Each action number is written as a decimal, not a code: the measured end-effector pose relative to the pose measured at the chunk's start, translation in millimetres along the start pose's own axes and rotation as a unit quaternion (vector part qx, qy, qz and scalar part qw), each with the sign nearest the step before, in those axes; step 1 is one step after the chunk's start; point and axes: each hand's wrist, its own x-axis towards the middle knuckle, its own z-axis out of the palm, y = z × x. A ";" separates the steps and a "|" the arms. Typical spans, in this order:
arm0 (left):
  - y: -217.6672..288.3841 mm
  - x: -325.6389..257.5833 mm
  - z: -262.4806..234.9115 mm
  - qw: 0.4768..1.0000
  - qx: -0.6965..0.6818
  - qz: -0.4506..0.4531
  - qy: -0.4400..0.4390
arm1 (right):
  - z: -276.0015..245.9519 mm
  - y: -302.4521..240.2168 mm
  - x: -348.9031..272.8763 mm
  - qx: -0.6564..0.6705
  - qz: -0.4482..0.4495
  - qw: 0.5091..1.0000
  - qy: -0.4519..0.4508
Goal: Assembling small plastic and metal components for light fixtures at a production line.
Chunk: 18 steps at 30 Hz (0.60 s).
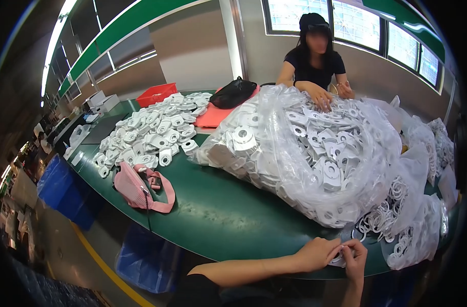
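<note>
Head view, left to right: pink pouch (141,187) on green table (218,215), heap of white parts (151,133) behind it — red bin (155,93) further back. Big clear bag (315,158) of parts mid-table. At near edge, left hand (317,254) and right hand (355,256) pinched together on one small white part (339,258) — fingers curled tight. Co-worker's hands (328,94) on bag's far side.

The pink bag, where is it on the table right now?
In the head view, the pink bag lies at the left of the green table, near its front edge, just below the loose pile of white plastic parts.
</note>
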 end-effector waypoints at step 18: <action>0.1 0.2 7.5 0.985 -0.173 -0.007 0.021 | 14.1 12.6 6.2 0.236 0.011 0.954 0.187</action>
